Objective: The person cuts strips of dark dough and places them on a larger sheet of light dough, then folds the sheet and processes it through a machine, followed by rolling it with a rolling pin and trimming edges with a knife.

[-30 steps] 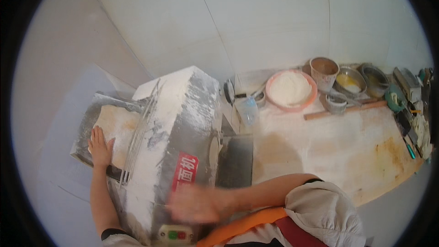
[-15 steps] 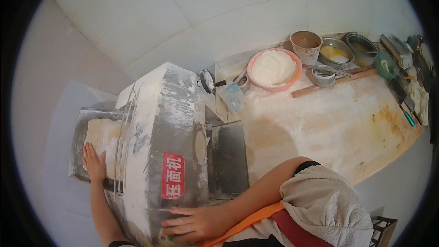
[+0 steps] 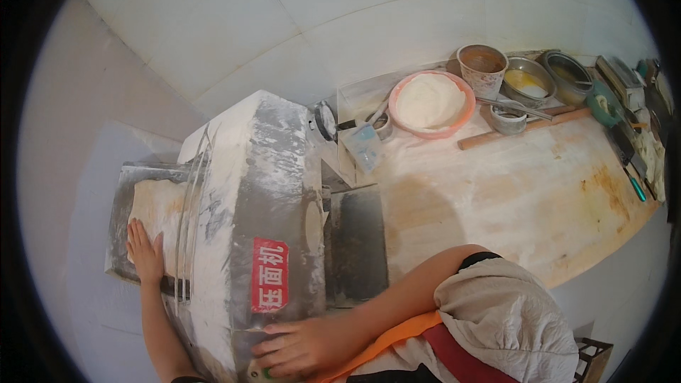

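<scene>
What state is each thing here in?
Dough sheet: flattened, on the tray
Left hand: flat on the dough sheet
Right hand: fingers over a green button
Dough-pressing machine: dusted white; can't tell if running
Pink basin: full of white powder
Metal bowl: part-filled, yellow contents
Wooden board: dusted, stained

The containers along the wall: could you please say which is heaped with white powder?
The wide pink basin, left of the bucket; no other container is pink.

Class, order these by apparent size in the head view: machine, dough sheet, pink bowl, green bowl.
1. Machine
2. Dough sheet and pink bowl: too alike to rank
3. Green bowl
</scene>
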Demonstrator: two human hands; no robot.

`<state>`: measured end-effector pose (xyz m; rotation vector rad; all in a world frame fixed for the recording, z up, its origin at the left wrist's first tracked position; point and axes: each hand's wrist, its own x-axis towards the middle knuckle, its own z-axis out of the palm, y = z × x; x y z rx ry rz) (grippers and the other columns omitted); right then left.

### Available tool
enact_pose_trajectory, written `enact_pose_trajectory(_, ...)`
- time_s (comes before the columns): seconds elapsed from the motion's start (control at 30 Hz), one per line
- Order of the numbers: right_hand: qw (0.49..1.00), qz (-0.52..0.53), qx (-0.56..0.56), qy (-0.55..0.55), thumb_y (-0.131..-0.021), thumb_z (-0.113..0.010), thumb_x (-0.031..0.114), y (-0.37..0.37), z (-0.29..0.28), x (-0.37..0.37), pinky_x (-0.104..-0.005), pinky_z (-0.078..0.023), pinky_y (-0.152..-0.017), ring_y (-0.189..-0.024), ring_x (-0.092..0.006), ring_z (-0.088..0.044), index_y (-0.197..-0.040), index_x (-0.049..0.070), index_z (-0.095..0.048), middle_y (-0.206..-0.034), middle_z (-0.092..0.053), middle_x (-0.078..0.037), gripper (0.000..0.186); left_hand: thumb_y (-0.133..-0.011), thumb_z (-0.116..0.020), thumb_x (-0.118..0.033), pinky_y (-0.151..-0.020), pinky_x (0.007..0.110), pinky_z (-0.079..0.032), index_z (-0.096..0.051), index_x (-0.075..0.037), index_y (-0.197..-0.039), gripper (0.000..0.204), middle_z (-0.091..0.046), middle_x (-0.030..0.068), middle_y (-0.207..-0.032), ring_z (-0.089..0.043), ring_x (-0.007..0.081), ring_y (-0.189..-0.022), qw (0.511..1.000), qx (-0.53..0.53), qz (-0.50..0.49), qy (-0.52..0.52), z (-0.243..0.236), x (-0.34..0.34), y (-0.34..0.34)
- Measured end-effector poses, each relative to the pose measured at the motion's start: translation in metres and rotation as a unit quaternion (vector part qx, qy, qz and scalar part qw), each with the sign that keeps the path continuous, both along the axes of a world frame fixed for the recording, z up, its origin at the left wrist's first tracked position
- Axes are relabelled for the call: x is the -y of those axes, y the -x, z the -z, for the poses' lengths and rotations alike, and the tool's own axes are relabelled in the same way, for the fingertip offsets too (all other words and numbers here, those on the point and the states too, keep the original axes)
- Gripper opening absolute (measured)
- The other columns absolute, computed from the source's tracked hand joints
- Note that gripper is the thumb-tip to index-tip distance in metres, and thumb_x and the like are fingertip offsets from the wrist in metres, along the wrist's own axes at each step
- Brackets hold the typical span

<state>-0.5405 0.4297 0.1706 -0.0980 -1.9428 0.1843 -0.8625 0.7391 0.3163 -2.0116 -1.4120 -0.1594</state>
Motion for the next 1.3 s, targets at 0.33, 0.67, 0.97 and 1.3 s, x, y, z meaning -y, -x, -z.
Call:
enact_pose_trajectory(0.33,0.648,0.682,0.129,0.314,-0.080,-0.060,0.009,-0.267,0.071,-0.231,-0.0502,-0.046,-0.089,-0.102,-0.0376,-0.061,-0.098,0.003,-0.062,-0.109,-0.062,-0.020,0.019,-0.095,-0.054,-0.038,-0.118,0.055,-0.012,-0.024,-0.001,-0.152,0.074,-0.023,0.0139,-0.160,-0.016,0.0327,-0.149,1.000,0.021,-0.011,0.006,-0.002,0.011,-0.019)
enact_pose_trajectory(0.67,0.715,0.656,0.077,0.228,-0.079,-0.058,0.008,-0.254,0.089,-0.241,-0.0471,-0.051,-0.069,-0.080,-0.0382,-0.066,-0.083,0.005,-0.064,-0.081,-0.065,-0.019,0.008,-0.093,-0.056,-0.036,-0.118,0.055,-0.008,-0.022,-0.001,-0.152,0.077,-0.022,0.0150,-0.160,-0.014,0.0331,-0.149,1.000,0.018,-0.021,0.005,-0.001,0.022,-0.022)
enact_pose_trajectory(0.97,0.731,0.653,0.013,0.198,-0.079,-0.058,0.004,-0.272,0.018,-0.261,-0.0456,-0.049,-0.083,-0.100,-0.0376,-0.059,-0.102,0.002,-0.057,-0.098,-0.061,-0.018,0.023,-0.093,-0.056,-0.036,-0.118,0.056,-0.006,-0.024,0.001,-0.151,0.076,-0.023,0.0154,-0.159,-0.013,0.0341,-0.149,0.999,-0.006,0.029,-0.011,-0.007,0.019,-0.029)
enact_pose_trajectory(1.3,0.989,-0.146,0.031,0.000,-0.094,-0.054,0.023,-0.016,-0.022,-0.009,-0.0620,-0.024,-0.112,-0.136,-0.0415,-0.040,-0.124,0.001,-0.058,-0.142,-0.046,-0.023,0.038,-0.095,-0.054,-0.034,-0.120,0.052,-0.005,-0.023,-0.003,-0.152,0.072,-0.023,0.0109,-0.160,-0.013,0.0288,-0.150,0.998,-0.052,0.024,-0.004,-0.001,0.025,-0.035)
